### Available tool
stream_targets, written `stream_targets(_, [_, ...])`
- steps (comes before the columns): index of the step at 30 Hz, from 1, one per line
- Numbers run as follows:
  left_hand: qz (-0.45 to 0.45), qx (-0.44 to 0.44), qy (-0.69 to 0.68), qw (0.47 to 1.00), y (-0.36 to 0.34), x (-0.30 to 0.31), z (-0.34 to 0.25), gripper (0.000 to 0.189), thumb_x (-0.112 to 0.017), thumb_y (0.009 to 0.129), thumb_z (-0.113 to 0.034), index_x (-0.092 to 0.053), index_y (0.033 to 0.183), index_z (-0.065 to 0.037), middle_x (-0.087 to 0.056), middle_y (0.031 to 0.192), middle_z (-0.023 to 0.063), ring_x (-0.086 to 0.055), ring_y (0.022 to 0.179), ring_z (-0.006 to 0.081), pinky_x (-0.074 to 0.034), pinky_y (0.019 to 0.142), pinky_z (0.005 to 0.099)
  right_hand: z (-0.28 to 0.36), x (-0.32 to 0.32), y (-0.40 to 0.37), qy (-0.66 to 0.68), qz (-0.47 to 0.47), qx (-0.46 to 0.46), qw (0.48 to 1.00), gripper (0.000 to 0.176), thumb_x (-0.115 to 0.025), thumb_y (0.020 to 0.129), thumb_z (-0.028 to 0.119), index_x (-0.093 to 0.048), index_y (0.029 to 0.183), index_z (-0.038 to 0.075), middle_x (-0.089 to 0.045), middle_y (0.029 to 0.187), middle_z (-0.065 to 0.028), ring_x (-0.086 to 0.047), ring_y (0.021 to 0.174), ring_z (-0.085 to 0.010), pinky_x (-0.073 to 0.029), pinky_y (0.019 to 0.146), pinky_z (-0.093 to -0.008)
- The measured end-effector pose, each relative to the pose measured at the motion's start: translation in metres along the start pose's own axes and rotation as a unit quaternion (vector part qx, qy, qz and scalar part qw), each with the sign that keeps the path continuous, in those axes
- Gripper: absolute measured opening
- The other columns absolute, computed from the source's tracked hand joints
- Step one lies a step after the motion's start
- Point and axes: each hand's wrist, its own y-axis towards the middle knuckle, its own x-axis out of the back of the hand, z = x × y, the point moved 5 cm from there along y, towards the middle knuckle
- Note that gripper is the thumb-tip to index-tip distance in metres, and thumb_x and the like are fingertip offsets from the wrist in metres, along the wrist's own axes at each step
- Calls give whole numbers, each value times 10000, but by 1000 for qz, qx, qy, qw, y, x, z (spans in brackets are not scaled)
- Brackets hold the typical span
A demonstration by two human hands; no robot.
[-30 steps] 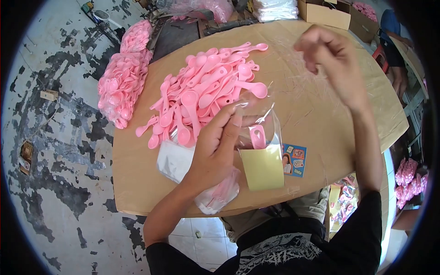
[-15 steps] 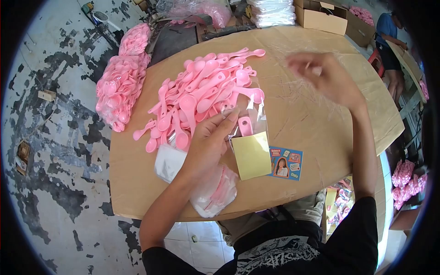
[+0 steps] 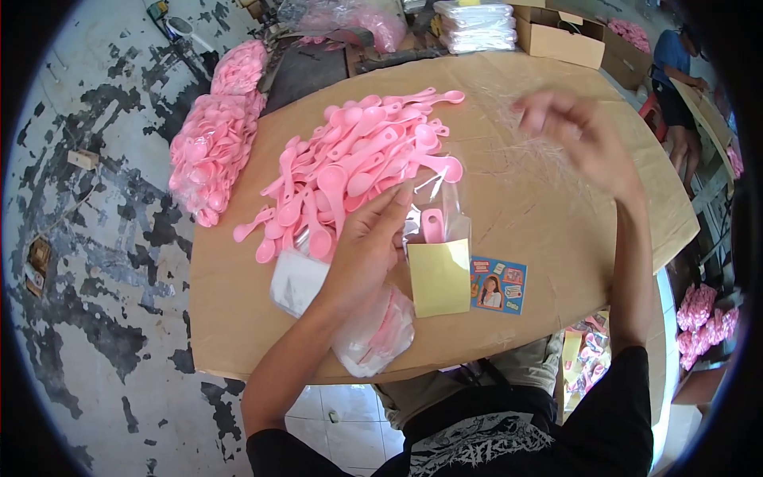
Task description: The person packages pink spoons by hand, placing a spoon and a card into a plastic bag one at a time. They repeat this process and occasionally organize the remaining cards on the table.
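Pinching the left edge of the clear bag [image 3: 439, 208] with the left hand [image 3: 366, 254], fingers closed on the film, near the middle of the table [image 3: 238, 334], one pink spoon [image 3: 433, 225] and a yellow card [image 3: 439, 278] sitting inside. Risking the slick film slipping from so one-sided a grip and the spoon tipping out into the loose spoon pile [image 3: 358, 167] just beyond. Hovering far right with the right hand [image 3: 576, 131], too blurred for telling fingers open or closed.

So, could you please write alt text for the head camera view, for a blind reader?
A person's left hand holds a clear bag with one pink spoon and a yellow card inside, beside a pile of pink spoons on a cardboard-covered table. The right hand is raised above the table, blurred.
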Motion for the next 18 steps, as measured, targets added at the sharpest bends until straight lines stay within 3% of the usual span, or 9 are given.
stream_targets(2, [-1, -16, 3, 1000, -2, -2, -3, 421, -416, 1028, -228, -427, 1381, 3, -548, 1294, 106, -584, 1124, 189, -515, 938, 358, 17, -48, -9, -10, 186, -77, 979, 251, -668, 894, 164, -658, 1094, 13, -695, 953, -47, -625, 845, -108, -497, 774, -271])
stream_targets(4, [34, -4, -9, 999, -6, -9, -9, 431, -413, 1029, -229, -412, 1394, 1, -548, 1298, 101, -561, 1156, 179, -504, 953, 353, 17, -87, -18, 27, 267, -71, 961, 252, -681, 891, 171, -663, 1088, 14, -693, 899, -40, -607, 780, -86, -492, 686, -237])
stream_targets(7, [40, -22, -17, 999, -4, -11, -7, 429, -415, 1029, -223, -412, 1397, -2, -560, 1287, 89, -581, 1123, 170, -503, 943, 335, 5, -106, -15, 257, 158, -24, 953, 234, -677, 898, 164, -667, 1086, 25, -689, 903, -40, -589, 757, -62, -483, 640, -211])
stream_targets(10, [40, -19, -8, 999, -1, -6, -1, 400, -454, 1017, -205, -465, 1362, -3, -587, 1251, 91, -605, 1081, 163, -508, 924, 319, 5, -98, -16, 259, 146, -123, 947, 225, -671, 897, 123, -665, 1098, 23, -688, 935, -33, -601, 791, -61, -502, 662, -220])
stream_targets(12, [38, -29, -11, 999, -1, -6, -2, 385, -466, 1013, -200, -489, 1342, -3, -603, 1225, 92, -600, 1090, 157, -506, 927, 314, 4, -101, -15, 264, 143, -85, 950, 225, -670, 897, 117, -668, 1099, 19, -688, 952, -36, -603, 802, -61, -509, 674, -227])
stream_targets(15, [23, -80, 36, 996, -2, -1, 3, 371, -502, 1002, -291, -573, 1271, -45, -656, 1049, 40, -635, 922, 102, -542, 806, 274, 8, -96, -15, 244, 159, -86, 953, 228, -669, 894, 103, -672, 1104, 12, -689, 972, -48, -611, 838, -70, -519, 717, -238])
stream_targets(18, [51, -58, -21, 997, -1, -2, -6, 334, -506, 997, -187, -552, 1271, 0, -641, 1147, 77, -638, 998, 147, -549, 814, 306, 5, -97, -14, 243, 105, -57, 963, 194, -669, 887, 72, -691, 1069, 7, -685, 934, -43, -607, 817, -66, -504, 713, -229])
